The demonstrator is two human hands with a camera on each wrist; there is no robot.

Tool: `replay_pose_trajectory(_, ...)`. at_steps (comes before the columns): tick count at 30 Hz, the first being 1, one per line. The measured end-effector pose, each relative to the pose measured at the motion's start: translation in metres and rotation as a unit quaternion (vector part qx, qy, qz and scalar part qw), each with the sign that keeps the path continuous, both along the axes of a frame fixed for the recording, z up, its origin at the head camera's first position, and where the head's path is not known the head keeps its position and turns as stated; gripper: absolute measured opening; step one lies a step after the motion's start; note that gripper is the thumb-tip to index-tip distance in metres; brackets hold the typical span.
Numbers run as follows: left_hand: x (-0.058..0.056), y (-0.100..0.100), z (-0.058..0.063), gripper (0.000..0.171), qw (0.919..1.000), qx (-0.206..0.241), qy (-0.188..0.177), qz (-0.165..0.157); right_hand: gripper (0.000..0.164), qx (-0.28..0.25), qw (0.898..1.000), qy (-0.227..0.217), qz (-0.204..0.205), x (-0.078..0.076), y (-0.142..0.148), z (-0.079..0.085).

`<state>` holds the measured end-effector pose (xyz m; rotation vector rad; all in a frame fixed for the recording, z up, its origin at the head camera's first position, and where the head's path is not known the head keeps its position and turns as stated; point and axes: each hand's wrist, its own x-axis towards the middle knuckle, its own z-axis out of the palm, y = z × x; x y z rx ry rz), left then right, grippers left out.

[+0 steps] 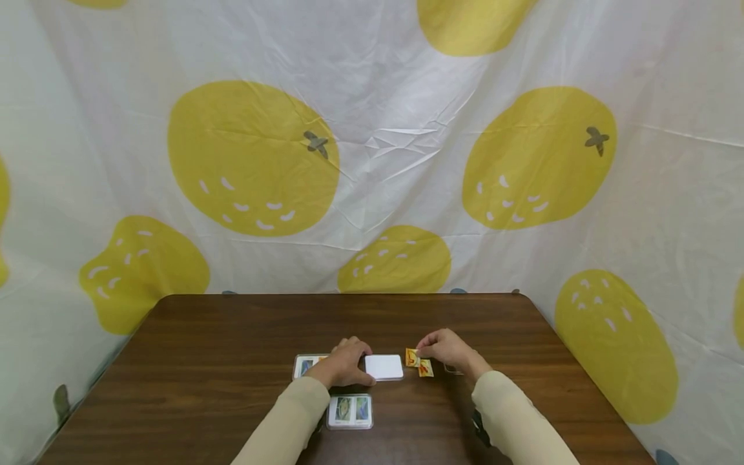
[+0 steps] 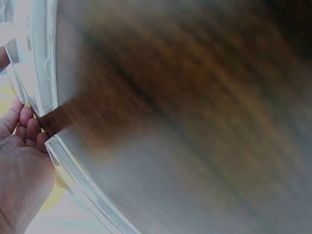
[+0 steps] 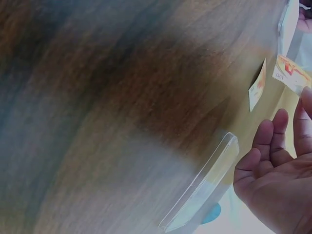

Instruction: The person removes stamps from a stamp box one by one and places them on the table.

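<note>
Head view: a small yellow-orange paper stamp (image 1: 411,357) is pinched at its edge between the thumb and forefinger of the right hand (image 1: 446,345), just right of centre on the table. In the right wrist view its perforated edge can be made out, and the other fingers are seen loosely bent. Beside it, a second stamp of like colouring (image 1: 427,369) is left loose on the wood.

To the left, a blank white card in a clear plastic case (image 1: 384,367) is held at its left end by the curled left hand (image 1: 347,363). Beyond that hand and partly covered by it, a clear case with a bluish stamp and a bit of orange showing (image 1: 298,367) is seen; nearer, a clear case with two green-blue stamps (image 1: 350,425) is laid flat. Behind the right wrist, a flat transparent plastic piece, perhaps a lid (image 3: 204,185), is set down.

The work is judged partway done: two cases are filled, while the white card is bare and both yellow-orange stamps seem left to be placed.

Everything is borne by a dark brown wood-grain table (image 1: 232,400), backed by white fabric printed with yellow fruit (image 1: 378,187).
</note>
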<state>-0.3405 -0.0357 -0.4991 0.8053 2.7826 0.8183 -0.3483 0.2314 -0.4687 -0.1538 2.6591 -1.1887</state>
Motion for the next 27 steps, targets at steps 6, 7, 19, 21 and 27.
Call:
replay_pose_trajectory(6, 0.000, 0.000, 0.001, 0.052, 1.0000, 0.002, 0.000, 0.001, 0.009, 0.012, 1.000, -0.002, 0.017, 0.001, -0.002, -0.001)
replay_pose_trajectory(7, 0.000, 0.000, 0.001, 0.052, 1.0000, 0.001, -0.001, 0.002, 0.009, 0.012, 1.000, -0.001, 0.019, 0.002, -0.003, -0.001)
replay_pose_trajectory(19, 0.001, 0.000, 0.002, 0.053, 1.0000, -0.002, -0.007, 0.006, 0.005, 0.069, 0.994, 0.075, 0.036, -0.001, -0.009, -0.013)
replay_pose_trajectory(21, 0.002, 0.001, 0.002, 0.053, 0.9999, -0.002, -0.008, 0.006, 0.005, 0.084, 0.993, 0.083, 0.031, -0.001, -0.011, -0.014)
replay_pose_trajectory(27, 0.002, 0.001, 0.002, 0.054, 0.9999, -0.002, -0.007, 0.008, 0.006, 0.118, 0.988, 0.093, 0.027, -0.002, -0.015, -0.015)
